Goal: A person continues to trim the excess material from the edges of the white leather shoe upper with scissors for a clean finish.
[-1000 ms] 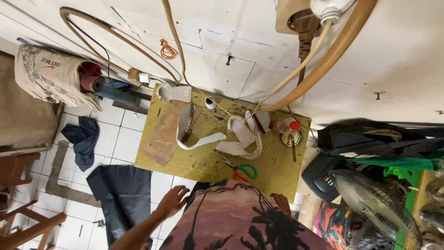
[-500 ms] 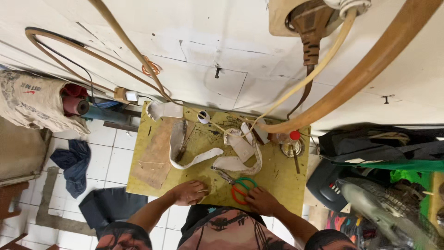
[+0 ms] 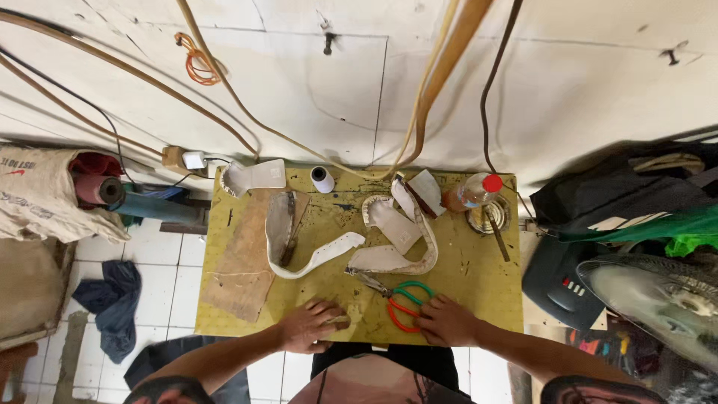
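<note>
Nearest the camera, the left hand [image 3: 313, 326] lies palm down on the yellow-green work board [image 3: 479, 284], its fingers [image 3: 329, 308] loosely curled and lying close together; a small pale thing seems to sit under the thumb at the near edge, though it is too small to tell whether the hand is gripping it. The right hand [image 3: 447, 320] rests knuckles up at the same near edge, fingers bent, fingertips [image 3: 425, 314] touching the loops of the scissors [image 3: 400, 299]. The scissors lie flat on the board with their green and orange handles right at those fingertips and the blades pointing away and toward the left hand's side; nothing is lifted.

Just beyond the blades lie white curved cut pieces [image 3: 396, 239]: one long strip [image 3: 318, 258] bends away past the left fingers, and wider shapes sit beyond the right ones. Farther out from the left fingers, a brown sheet [image 3: 243, 262] covers that side of the board. Beyond the right fingers stand a tin with a brush [image 3: 490, 217] and a bottle with a red cap [image 3: 471, 193]. At the far edge, a white thread spool [image 3: 321, 179] stands upright by the wall.
</note>
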